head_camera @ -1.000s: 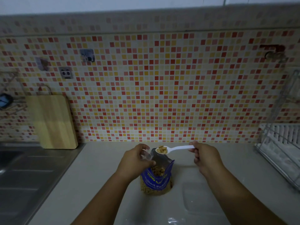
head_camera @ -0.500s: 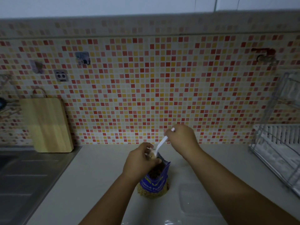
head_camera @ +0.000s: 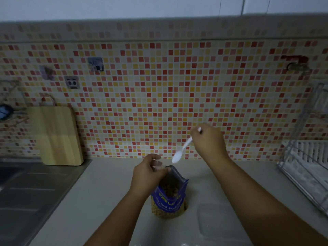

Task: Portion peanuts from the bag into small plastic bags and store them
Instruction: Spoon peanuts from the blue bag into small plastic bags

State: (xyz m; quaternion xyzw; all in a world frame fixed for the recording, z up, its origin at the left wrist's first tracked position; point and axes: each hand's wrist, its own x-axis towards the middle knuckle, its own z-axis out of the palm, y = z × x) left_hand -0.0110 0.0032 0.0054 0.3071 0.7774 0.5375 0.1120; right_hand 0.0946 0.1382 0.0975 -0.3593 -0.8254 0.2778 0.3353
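The left hand pinches the flimsy small clear bag by its mouth, at the rim of the floppy peanut bag mid-countertop, and the right hand grips the light plastic spoon by its handle.

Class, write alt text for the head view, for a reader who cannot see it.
The right hand holds a white spoon, bowl downward, above an open blue peanut bag on a counter, while the left hand pinches a small clear bag at its mouth. A wooden cutting board leans against the tiled wall.
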